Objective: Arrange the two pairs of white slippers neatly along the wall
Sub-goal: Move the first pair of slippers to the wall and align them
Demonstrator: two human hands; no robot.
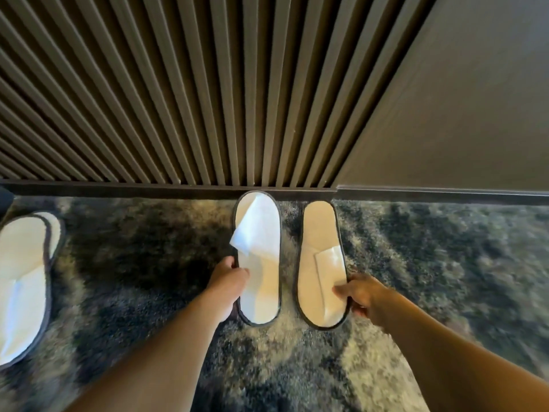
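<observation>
Two white slippers lie side by side on the dark, patchy carpet [430, 263], right in front of the wall. The left slipper [261, 263] has its far end touching the dark strip [148, 190] that runs along the bottom of the wall. The right slipper [322, 263] lies just beside it with a thin gap of carpet between them, and its far end stops a tiny bit short of that strip. Both have a dark edge all the way round. The left hand [228, 278] has its grip closed on the left edge of the left slipper, with the thumb on top near the white strap, and that strap is flipped up and folded over (it looks a bit like a paper flap). The right hand [361, 294] is pinching the right edge of the right slipper, with the thumb pressed down on the soft top part and the other fingers tucked under the side. Both bare arms reach in from the near side. Far off to the left, well apart from these two, the other pair [25, 281] sits on the carpet with one slipper stacked on top of the other, a little way out from the wall. The wall behind has tall ribbed slats [178, 99] on the left and a smooth plain panel [460, 99] on the right.
</observation>
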